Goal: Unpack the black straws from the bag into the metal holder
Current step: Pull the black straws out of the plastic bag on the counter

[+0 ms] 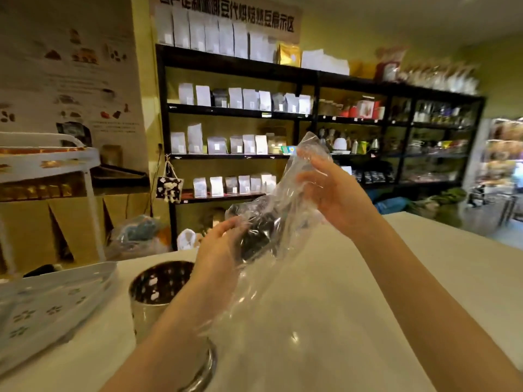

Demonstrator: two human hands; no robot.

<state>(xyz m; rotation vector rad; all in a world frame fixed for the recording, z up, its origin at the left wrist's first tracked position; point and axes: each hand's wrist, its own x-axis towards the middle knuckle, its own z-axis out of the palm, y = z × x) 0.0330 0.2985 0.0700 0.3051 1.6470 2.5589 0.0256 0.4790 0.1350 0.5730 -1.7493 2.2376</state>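
A clear plastic bag [285, 199] hangs crumpled above the white counter, held by both hands. My left hand [218, 247] grips its lower part, where the black straws [259, 230] show as a dark bundle through the plastic. My right hand [331, 190] holds the bag's upper part, higher and to the right. The metal holder [158, 290], a perforated cylinder with a dark inside, stands on the counter just left of my left forearm. Its lower part is hidden behind that arm.
A pale plastic basket [48, 309] with flower cut-outs lies at the left on the white counter [353, 306]. A white trolley [56, 165] stands beyond the counter on the left. Black shelves [240, 111] of packaged goods line the far wall.
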